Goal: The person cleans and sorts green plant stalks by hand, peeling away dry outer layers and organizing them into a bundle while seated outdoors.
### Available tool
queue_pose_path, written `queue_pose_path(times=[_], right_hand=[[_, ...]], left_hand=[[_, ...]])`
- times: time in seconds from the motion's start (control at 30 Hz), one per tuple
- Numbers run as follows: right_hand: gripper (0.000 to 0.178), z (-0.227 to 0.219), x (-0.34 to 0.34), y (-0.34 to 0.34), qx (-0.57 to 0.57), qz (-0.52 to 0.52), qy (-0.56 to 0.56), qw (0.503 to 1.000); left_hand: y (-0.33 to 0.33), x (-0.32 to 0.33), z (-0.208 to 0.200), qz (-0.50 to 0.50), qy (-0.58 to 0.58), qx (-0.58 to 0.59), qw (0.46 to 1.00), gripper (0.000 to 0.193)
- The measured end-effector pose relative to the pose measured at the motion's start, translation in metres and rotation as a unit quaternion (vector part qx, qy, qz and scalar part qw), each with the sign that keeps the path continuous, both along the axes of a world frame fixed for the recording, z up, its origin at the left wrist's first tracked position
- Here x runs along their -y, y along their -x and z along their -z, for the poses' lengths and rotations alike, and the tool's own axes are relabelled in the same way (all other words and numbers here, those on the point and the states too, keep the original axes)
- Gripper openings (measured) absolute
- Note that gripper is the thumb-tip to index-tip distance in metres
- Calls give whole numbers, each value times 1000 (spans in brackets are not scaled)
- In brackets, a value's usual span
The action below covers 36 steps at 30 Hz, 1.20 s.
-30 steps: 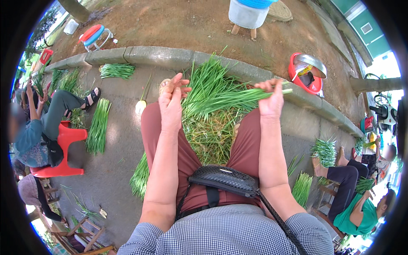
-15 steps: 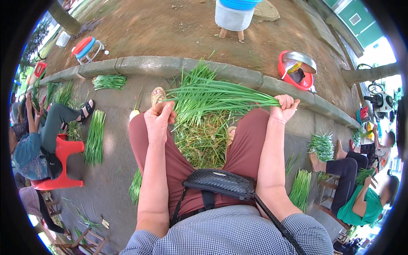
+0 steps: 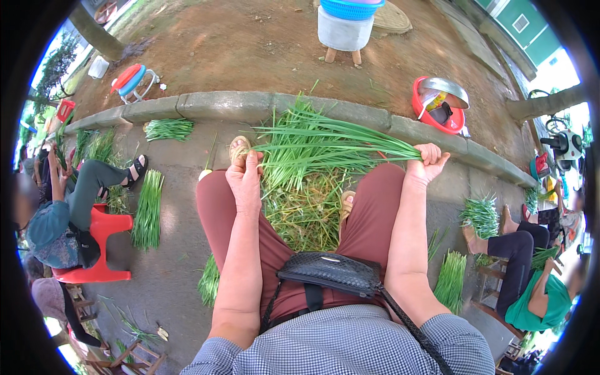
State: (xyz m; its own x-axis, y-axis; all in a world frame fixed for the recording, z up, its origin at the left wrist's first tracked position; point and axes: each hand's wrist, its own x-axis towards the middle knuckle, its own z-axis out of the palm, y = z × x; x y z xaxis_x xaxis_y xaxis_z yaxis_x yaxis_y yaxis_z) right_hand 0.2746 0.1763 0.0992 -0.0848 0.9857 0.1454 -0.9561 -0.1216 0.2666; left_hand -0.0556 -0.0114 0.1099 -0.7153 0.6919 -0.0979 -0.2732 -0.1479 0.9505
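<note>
My right hand (image 3: 427, 162) is closed around one end of a bunch of garlic chives (image 3: 356, 136), above my right knee. The long green leaves stretch leftward and fan out over a loose pile of chives (image 3: 290, 164) on the ground between my feet. Close to the leaf tips, above my left knee, is my left hand (image 3: 245, 186) with its fingers curled and thumb raised. Whatever its fingers pinch is too small to make out. Below the pile lies a heap of yellowed trimmings (image 3: 306, 219).
A stone kerb (image 3: 237, 106) runs across ahead. Beyond it stand a red basin (image 3: 451, 124) with a metal lid and a white bucket (image 3: 344, 31) under a blue basket. Chive bundles (image 3: 149, 209) lie on both sides. Other people sit left and right; a red stool (image 3: 112, 231) is at left.
The whole view has shifted slightly, so things sit a little lower and further right. Both hands keep nearly the same places; the left thumb now points up more.
</note>
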Motion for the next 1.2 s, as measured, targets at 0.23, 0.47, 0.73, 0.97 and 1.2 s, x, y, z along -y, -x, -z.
queue_pose_path(times=[0.23,0.47,0.73,0.97,1.2], right_hand=[[41,-6,1,-14,-1,-3,-39,999],[44,-33,16,-16,26,-60,-160,985],[41,-45,23,-9,32,-90,-178,979],[42,-47,22,-7,52,-96,-194,975],[43,-50,23,-6,60,-101,-192,974]], left_hand=[[19,7,14,25,-69,91,993,14],[41,-12,2,93,-3,6,996,20],[35,-27,-18,391,32,-277,877,20],[18,-32,-6,339,-19,-496,799,17],[15,-34,-3,321,-31,-534,781,9]])
